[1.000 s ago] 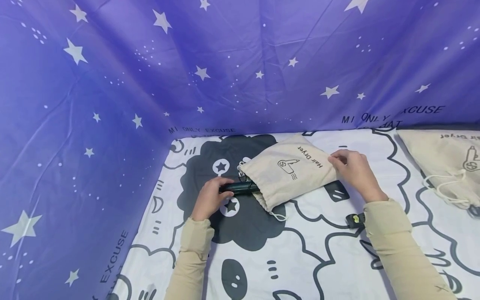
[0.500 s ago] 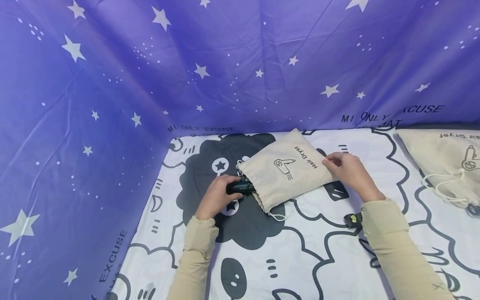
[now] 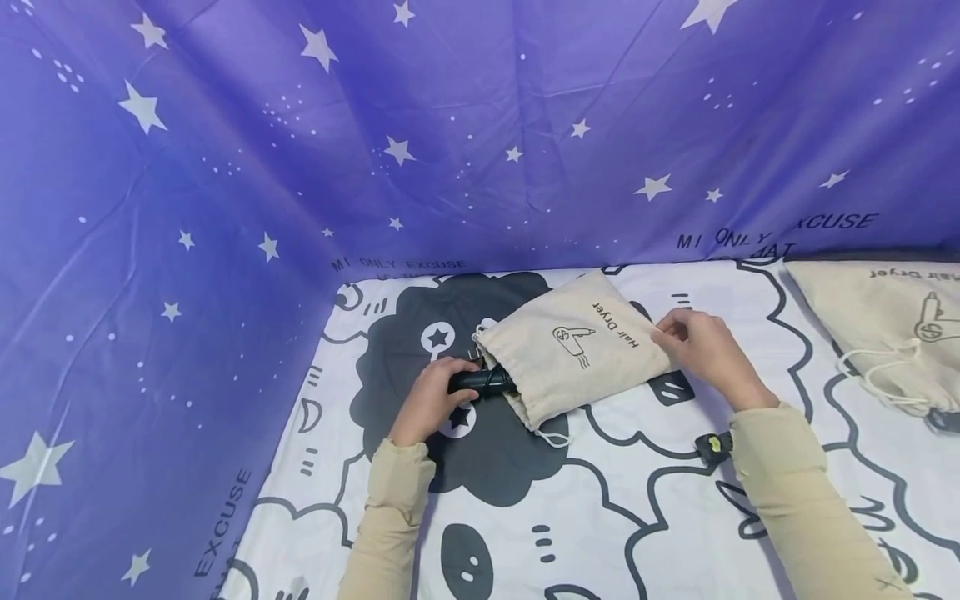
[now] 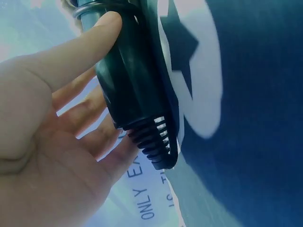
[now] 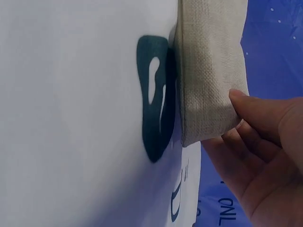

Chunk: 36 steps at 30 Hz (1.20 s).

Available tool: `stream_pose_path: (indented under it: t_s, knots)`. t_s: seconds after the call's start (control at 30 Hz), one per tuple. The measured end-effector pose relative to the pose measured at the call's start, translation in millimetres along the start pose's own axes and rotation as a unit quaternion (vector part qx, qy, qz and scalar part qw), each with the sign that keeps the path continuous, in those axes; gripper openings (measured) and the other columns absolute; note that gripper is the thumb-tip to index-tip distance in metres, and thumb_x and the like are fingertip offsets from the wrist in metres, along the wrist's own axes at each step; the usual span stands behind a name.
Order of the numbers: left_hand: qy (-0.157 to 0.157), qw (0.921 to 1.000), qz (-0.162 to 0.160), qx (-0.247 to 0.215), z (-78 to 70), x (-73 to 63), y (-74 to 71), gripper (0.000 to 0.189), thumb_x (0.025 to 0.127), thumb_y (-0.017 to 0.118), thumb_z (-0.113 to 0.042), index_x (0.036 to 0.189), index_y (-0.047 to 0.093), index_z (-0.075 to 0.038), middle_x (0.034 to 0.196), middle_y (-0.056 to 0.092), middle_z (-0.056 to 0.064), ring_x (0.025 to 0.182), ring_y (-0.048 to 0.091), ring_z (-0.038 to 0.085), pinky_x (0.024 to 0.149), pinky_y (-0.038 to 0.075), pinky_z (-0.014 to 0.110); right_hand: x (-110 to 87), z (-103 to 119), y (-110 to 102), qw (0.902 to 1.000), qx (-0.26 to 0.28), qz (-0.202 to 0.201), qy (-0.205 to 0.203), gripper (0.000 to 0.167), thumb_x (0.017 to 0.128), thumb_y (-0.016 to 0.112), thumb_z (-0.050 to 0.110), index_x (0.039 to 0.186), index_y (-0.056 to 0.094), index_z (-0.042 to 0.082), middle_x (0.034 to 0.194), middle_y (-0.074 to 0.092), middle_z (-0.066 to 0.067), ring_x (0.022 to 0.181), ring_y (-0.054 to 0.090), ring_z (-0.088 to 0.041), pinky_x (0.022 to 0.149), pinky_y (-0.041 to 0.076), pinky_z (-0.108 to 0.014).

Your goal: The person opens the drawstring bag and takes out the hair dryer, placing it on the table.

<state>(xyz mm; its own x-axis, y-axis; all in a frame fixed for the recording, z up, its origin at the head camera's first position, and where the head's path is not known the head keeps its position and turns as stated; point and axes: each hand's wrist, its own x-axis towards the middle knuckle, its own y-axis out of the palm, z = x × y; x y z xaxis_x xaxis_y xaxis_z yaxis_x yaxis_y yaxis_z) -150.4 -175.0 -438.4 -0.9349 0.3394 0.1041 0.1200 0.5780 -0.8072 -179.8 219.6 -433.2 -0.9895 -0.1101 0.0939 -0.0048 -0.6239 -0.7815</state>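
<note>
A cream drawstring bag printed "Hair Dryer" lies with its mouth toward the left. From that mouth sticks the dark green handle of a hair dryer; the rest is hidden inside the cloth. My left hand grips the handle, thumb on one side and fingers behind, as the left wrist view shows. A ribbed cord sleeve bends back at the handle's end, and cord loops round the handle. A plug lies beside it at the opening. My right hand pinches the bag's closed bottom corner.
A second cream "Hair Dryer" bag with loose white drawstrings lies at the far right. Near my right cuff is a small black object with a yellow-green mark. Purple star-patterned cloth rises behind and left of the white sheep-print cover.
My left hand has moved right toward the bag mouth, and less of the handle shows. The right hand has kept its pinch on the corner, with slight shifts of the bag.
</note>
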Motion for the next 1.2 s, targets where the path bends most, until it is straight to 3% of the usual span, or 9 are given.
stream_pose_path:
  t_s: [0.6,0.83,0.93,1.07,1.2]
  knots:
    - [-0.046,0.9988,0.008,0.011,10.3,-7.2,-17.3,0.033,0.079,0.081,-0.008,0.111,0.073,-0.008,0.118,0.069,0.011,0.114,0.060,0.033,0.100,0.044,0.047,-0.5,-0.6,-2.9,0.9997,-0.004,-0.023,-0.009,0.013,0.094,0.067,0.013,0.096,0.067,0.000,0.083,0.068,-0.013,0.075,0.059,-0.025,0.070,0.043,-0.038]
    - [-0.019,0.9994,0.014,0.026,7.8,-4.2,-17.9,0.053,0.070,0.090,-0.015,0.118,0.070,-0.007,0.120,0.067,0.013,0.117,0.056,0.034,0.103,0.042,0.047,0.1,-0.4,3.9,0.9988,-0.017,0.042,0.019,0.038,0.102,0.054,0.033,0.113,0.063,-0.002,0.099,0.068,-0.023,0.090,0.063,-0.035,0.078,0.047,-0.050]
    - [-0.010,0.9994,0.004,0.033,5.4,-3.1,-16.0,0.054,0.068,0.091,-0.016,0.117,0.071,-0.007,0.118,0.066,0.013,0.116,0.055,0.034,0.102,0.042,0.048,0.2,0.3,7.6,0.9974,-0.027,0.065,0.015,0.043,0.102,0.054,0.033,0.119,0.060,-0.005,0.104,0.066,-0.026,0.093,0.063,-0.038,0.082,0.047,-0.054]
    - [0.018,0.9992,-0.005,0.034,1.6,0.3,-11.8,0.051,0.068,0.091,-0.016,0.114,0.072,-0.005,0.114,0.066,0.012,0.114,0.055,0.034,0.101,0.042,0.047,-0.8,2.3,11.9,0.9980,-0.034,0.053,0.004,0.036,0.100,0.058,0.024,0.119,0.060,-0.007,0.102,0.066,-0.026,0.091,0.063,-0.037,0.081,0.047,-0.054]
    - [0.045,0.9986,0.007,0.029,-2.4,4.9,-5.9,0.047,0.071,0.089,-0.017,0.113,0.072,-0.005,0.114,0.067,0.011,0.114,0.057,0.032,0.100,0.044,0.046,-1.4,4.8,14.7,0.9993,-0.031,0.021,0.003,0.030,0.099,0.060,0.020,0.116,0.061,-0.005,0.101,0.067,-0.024,0.090,0.063,-0.037,0.081,0.047,-0.053]
